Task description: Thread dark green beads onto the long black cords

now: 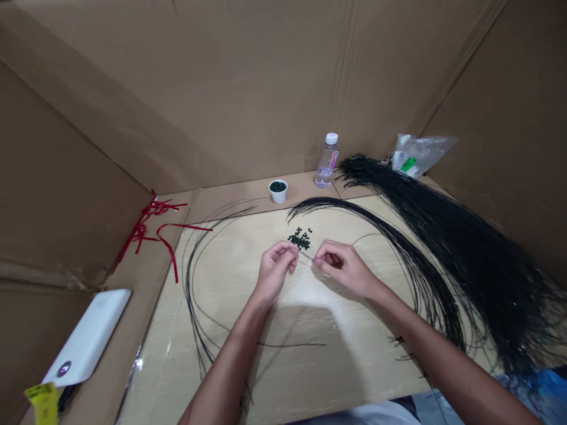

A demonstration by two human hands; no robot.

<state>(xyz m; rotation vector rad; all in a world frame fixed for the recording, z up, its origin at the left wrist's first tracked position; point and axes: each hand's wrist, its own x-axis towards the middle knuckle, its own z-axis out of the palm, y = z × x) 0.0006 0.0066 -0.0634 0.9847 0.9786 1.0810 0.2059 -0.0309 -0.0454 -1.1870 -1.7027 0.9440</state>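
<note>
Two hands, left hand (pixel 274 273) and right hand (pixel 342 267), pinch one light, springy black strand (pixel 306 257) near small, slippery-looking dark beads (pixel 300 239).

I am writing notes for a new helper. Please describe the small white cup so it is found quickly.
At the far cardboard wall stands a water bottle. Just left of it, on the cardboard beyond the pale board, sits a small white cup. It is the only cup, filled with dark beads.

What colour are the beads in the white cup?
Dark green, nearly black; the beads show best in the head view.
</note>
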